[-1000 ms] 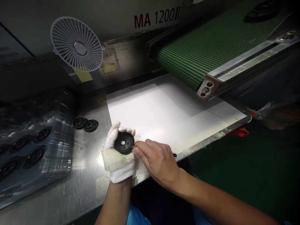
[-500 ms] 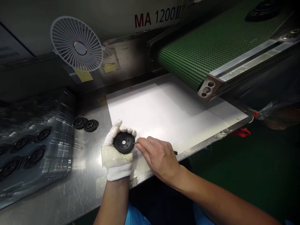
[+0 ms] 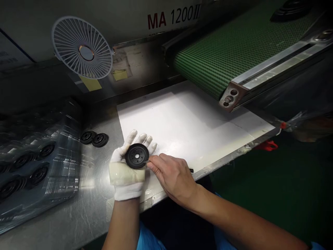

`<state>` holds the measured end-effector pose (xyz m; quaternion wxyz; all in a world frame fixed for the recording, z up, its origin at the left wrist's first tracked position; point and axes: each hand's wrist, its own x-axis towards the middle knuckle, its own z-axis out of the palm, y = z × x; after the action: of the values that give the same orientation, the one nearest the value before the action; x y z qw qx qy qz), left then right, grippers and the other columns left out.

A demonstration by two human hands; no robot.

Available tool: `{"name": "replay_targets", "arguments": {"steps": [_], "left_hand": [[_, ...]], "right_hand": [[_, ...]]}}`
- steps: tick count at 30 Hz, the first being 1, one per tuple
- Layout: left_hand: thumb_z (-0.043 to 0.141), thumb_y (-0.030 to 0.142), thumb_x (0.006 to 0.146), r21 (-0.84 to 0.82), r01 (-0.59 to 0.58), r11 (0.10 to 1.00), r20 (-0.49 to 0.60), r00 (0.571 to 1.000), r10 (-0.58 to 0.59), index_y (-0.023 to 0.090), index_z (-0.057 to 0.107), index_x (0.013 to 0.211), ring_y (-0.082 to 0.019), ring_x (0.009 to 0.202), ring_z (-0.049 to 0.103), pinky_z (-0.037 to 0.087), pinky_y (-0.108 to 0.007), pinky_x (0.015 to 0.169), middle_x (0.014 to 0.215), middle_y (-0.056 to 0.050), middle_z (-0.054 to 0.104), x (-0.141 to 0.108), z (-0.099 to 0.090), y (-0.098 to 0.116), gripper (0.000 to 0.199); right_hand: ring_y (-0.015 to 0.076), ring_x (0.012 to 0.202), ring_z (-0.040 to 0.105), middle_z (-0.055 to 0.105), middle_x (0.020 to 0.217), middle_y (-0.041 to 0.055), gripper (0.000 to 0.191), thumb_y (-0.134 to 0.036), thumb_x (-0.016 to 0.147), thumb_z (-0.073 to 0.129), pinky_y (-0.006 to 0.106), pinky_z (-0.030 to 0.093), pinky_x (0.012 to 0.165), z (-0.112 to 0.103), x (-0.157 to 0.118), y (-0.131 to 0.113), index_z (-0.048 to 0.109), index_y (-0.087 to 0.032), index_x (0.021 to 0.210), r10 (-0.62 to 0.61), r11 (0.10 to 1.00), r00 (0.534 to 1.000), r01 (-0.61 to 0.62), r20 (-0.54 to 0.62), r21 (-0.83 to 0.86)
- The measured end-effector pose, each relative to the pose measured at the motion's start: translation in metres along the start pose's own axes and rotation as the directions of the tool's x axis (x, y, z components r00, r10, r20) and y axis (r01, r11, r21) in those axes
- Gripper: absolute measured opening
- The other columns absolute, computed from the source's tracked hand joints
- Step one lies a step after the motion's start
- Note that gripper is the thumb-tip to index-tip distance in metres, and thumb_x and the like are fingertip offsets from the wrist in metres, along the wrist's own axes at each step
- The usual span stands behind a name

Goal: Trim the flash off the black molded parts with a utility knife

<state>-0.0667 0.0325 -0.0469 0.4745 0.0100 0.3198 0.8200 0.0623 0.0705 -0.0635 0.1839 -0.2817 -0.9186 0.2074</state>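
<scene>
A round black ribbed wheel with a light centre hole lies against the palm of my left hand, its face turned up. That hand wears a white glove with tape around the palm, and its fingers stretch out behind the wheel. My bare right hand is closed in a pinch around a slim blade-like tool. The thin metal tip touches or nearly touches the wheel's lower right rim. A dark end shows past the right hand, perhaps the tool's handle. Most of the tool is hidden by my fingers.
Two more black wheels lie on the metal table, left of the white sheet. Clear plastic trays with several wheels stand at the left. A green conveyor belt overhangs the sheet; a white fan stands behind.
The left fingers have straightened from their curl around the wheel. The wheel has tilted slightly, and the tool tip has moved lower along its rim. The view has shifted a little.
</scene>
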Motion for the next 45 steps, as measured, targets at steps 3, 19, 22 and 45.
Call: {"name": "replay_targets", "arguments": {"steps": [3, 19, 22, 45], "left_hand": [[0.053, 0.022, 0.073, 0.014, 0.025, 1.0, 0.014, 1.0, -0.025, 0.012, 0.062, 0.105, -0.025, 0.085, 0.061, 0.051, -0.044, 0.079, 0.085, -0.01, 0.064, -0.002, 0.002, 0.007, 0.035], [0.053, 0.023, 0.074, 0.046, 0.016, 0.999, 0.01, 1.0, -0.016, 0.013, 0.062, 0.105, -0.026, 0.092, 0.061, 0.05, -0.047, 0.084, 0.091, -0.011, 0.065, -0.002, 0.004, 0.006, 0.034], [0.052, 0.019, 0.073, 0.022, -0.045, 0.999, -0.027, 0.999, 0.046, 0.013, 0.063, 0.096, -0.019, 0.073, 0.06, 0.052, -0.039, 0.075, 0.072, -0.005, 0.062, 0.0, 0.007, 0.005, 0.026], [0.057, 0.014, 0.079, -0.069, -0.15, 0.986, -0.113, 0.984, 0.142, 0.016, 0.063, 0.086, -0.011, 0.068, 0.059, 0.052, -0.031, 0.079, 0.067, 0.001, 0.06, 0.003, 0.007, -0.003, 0.009]], "right_hand": [[0.0161, 0.075, 0.054, 0.058, 0.084, -0.0009, 0.032, -0.041, 0.103, 0.028, 0.027, 0.032, 0.065, -0.004, 0.003, 0.005, 0.056, -0.026, 0.104, 0.033, 0.999, 0.999, -0.033, -0.005, 0.006], [0.0159, 0.07, 0.053, 0.057, 0.08, -0.0015, 0.029, -0.04, 0.102, 0.032, 0.028, 0.029, 0.061, 0.0, -0.001, 0.001, 0.057, -0.026, 0.101, 0.01, 1.0, 0.999, -0.011, -0.038, -0.019], [0.0163, 0.072, 0.053, 0.057, 0.08, -0.001, 0.03, -0.04, 0.103, 0.031, 0.028, 0.03, 0.062, 0.001, 0.0, 0.003, 0.057, -0.025, 0.099, 0.041, 0.999, 0.998, -0.042, -0.042, -0.031], [0.0162, 0.067, 0.051, 0.056, 0.077, -0.0013, 0.029, -0.04, 0.102, 0.033, 0.029, 0.029, 0.059, 0.001, -0.003, -0.009, 0.058, -0.026, 0.098, 0.008, 1.0, 0.999, -0.01, -0.036, -0.029]]}}
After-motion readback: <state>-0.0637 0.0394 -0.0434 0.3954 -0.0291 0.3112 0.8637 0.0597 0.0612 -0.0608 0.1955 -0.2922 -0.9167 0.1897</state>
